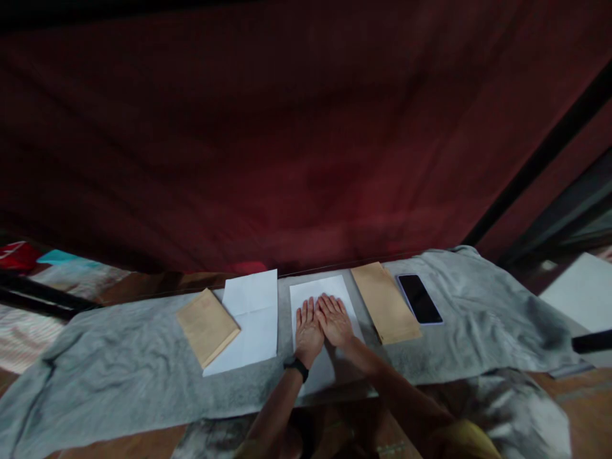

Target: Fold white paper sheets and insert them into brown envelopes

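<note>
A white sheet of paper [313, 289] lies in front of me on a grey cloth [143, 357]. Both my left hand [308, 328] and my right hand [335, 320] rest flat on this sheet, side by side and touching, fingers stretched away from me. A dark band circles my left wrist. Left of my hands is a second white sheet [253, 325] with a crease across it. A brown envelope [206, 326] overlaps that sheet's left side. On the right, more brown envelopes [387, 309] lie beside the middle sheet, apart from my right hand.
A phone [421, 299] with a dark screen lies right of the envelopes. Behind the cloth-covered surface hangs a dark red curtain [306, 159]. Dark bars stand at both sides, and a white panel [581, 293] is at the far right.
</note>
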Demonstrator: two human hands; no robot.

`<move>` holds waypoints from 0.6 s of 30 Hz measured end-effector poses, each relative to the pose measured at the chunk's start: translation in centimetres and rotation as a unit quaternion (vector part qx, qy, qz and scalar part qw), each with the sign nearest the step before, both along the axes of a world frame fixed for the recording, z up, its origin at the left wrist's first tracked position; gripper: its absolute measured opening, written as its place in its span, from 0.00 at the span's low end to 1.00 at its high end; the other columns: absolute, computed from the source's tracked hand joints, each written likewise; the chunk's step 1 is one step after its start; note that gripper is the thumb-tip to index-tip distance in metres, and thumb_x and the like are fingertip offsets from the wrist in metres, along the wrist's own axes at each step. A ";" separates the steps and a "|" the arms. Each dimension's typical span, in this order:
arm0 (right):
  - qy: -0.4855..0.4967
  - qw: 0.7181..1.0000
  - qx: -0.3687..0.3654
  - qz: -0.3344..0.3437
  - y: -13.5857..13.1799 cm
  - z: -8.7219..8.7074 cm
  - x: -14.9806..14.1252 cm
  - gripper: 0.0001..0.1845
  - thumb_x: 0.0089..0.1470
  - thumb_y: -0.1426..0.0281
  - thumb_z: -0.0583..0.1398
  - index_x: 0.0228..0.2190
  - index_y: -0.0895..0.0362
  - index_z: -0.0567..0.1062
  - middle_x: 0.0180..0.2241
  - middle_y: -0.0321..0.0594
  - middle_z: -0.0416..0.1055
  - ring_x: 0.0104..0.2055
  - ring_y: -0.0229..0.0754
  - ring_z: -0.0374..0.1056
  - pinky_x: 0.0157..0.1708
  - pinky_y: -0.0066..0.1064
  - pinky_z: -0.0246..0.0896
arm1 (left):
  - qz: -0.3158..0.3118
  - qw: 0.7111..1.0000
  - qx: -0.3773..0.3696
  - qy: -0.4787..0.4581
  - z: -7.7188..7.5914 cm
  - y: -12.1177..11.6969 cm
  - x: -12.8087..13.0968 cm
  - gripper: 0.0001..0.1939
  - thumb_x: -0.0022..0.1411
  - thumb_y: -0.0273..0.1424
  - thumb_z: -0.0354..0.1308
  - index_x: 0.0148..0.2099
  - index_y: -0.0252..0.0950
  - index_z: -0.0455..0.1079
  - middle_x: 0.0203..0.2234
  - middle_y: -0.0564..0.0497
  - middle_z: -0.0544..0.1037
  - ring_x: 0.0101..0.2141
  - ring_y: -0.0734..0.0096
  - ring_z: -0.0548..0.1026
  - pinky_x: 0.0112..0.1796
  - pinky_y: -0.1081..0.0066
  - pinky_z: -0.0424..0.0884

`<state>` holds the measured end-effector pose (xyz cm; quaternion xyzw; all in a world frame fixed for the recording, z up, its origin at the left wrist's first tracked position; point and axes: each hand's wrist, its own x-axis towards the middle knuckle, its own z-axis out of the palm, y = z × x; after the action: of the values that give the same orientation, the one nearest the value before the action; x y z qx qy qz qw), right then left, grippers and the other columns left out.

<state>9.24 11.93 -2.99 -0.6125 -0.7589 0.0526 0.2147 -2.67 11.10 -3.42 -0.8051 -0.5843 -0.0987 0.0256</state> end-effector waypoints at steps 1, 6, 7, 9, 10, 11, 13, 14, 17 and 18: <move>0.001 1.000 0.002 -0.002 0.5 -0.1 -0.1 0.26 0.70 0.64 0.42 0.62 0.56 0.65 0.64 0.42 0.60 0.67 0.45 0.53 0.67 0.46 0.39 | -0.004 1.000 -0.002 0.004 0.1 0.6 -0.1 0.31 0.66 0.24 0.41 0.71 0.33 0.52 0.68 0.41 0.56 0.68 0.54 0.50 0.64 0.48 0.54; 0.005 1.000 0.006 -0.007 3.4 -0.3 -0.3 0.27 0.70 0.63 0.41 0.61 0.56 0.66 0.65 0.41 0.59 0.67 0.45 0.54 0.67 0.44 0.38 | -0.001 0.999 -0.041 0.026 1.0 3.6 -0.6 0.30 0.67 0.25 0.38 0.70 0.33 0.54 0.68 0.44 0.57 0.68 0.55 0.51 0.64 0.50 0.53; 0.005 1.000 0.007 -0.007 3.9 -0.4 -0.2 0.27 0.70 0.62 0.41 0.61 0.56 0.66 0.65 0.41 0.59 0.67 0.45 0.53 0.67 0.44 0.38 | 0.003 0.998 -0.047 0.031 1.2 4.1 -0.6 0.29 0.68 0.25 0.38 0.70 0.33 0.54 0.68 0.44 0.56 0.68 0.56 0.51 0.64 0.50 0.53; 0.006 1.000 0.008 -0.008 4.8 -0.6 0.0 0.27 0.70 0.62 0.41 0.61 0.56 0.66 0.65 0.40 0.58 0.68 0.45 0.53 0.68 0.45 0.38 | 0.016 0.998 -0.050 0.037 1.4 5.0 -0.7 0.29 0.69 0.26 0.36 0.70 0.33 0.52 0.68 0.44 0.56 0.68 0.58 0.50 0.64 0.51 0.51; 0.006 1.000 0.009 -0.010 5.1 -0.8 0.0 0.27 0.70 0.61 0.42 0.62 0.55 0.65 0.66 0.40 0.57 0.68 0.46 0.52 0.68 0.45 0.38 | 0.023 0.998 -0.049 0.038 1.4 5.4 -0.7 0.29 0.69 0.27 0.36 0.71 0.32 0.52 0.68 0.44 0.55 0.68 0.58 0.50 0.65 0.52 0.50; 0.005 1.000 0.010 -0.012 5.4 -1.0 0.1 0.27 0.70 0.61 0.42 0.62 0.55 0.65 0.66 0.40 0.56 0.68 0.46 0.52 0.68 0.45 0.38 | 0.030 0.998 -0.047 0.036 1.4 5.7 -0.8 0.29 0.70 0.28 0.36 0.71 0.32 0.51 0.68 0.44 0.55 0.68 0.59 0.50 0.65 0.52 0.49; 0.006 1.000 0.011 -0.021 5.8 -1.3 0.2 0.26 0.69 0.61 0.43 0.62 0.55 0.64 0.67 0.41 0.55 0.68 0.47 0.51 0.68 0.46 0.39 | 0.044 0.998 -0.040 0.029 1.2 6.2 -0.8 0.29 0.71 0.30 0.35 0.71 0.32 0.51 0.68 0.44 0.55 0.68 0.59 0.50 0.65 0.53 0.48; 0.006 1.000 0.011 -0.028 6.0 -1.5 0.2 0.27 0.69 0.61 0.44 0.62 0.55 0.64 0.67 0.42 0.54 0.68 0.48 0.51 0.68 0.47 0.39 | 0.051 0.998 -0.035 0.024 1.1 6.4 -0.8 0.28 0.71 0.32 0.35 0.71 0.33 0.51 0.68 0.44 0.55 0.68 0.59 0.50 0.65 0.53 0.48; 0.009 0.998 0.015 -0.060 6.3 -1.8 0.3 0.27 0.69 0.62 0.44 0.63 0.58 0.63 0.67 0.46 0.55 0.68 0.49 0.51 0.67 0.50 0.40 | 0.074 0.997 -0.016 0.003 0.8 6.6 -0.8 0.29 0.72 0.35 0.36 0.71 0.33 0.51 0.67 0.43 0.57 0.68 0.60 0.53 0.65 0.53 0.48; 0.009 0.997 0.018 -0.072 6.3 -1.9 0.3 0.27 0.69 0.62 0.45 0.63 0.58 0.63 0.66 0.47 0.55 0.68 0.50 0.51 0.67 0.50 0.41 | 0.078 0.997 -0.010 -0.003 0.7 6.6 -0.8 0.29 0.72 0.36 0.36 0.71 0.33 0.51 0.67 0.42 0.58 0.67 0.59 0.53 0.65 0.52 0.49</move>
<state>9.55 18.28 -4.93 -0.6612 -0.7115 0.0294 0.2359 -3.44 17.70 -2.75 -0.7566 -0.6467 -0.0933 0.0237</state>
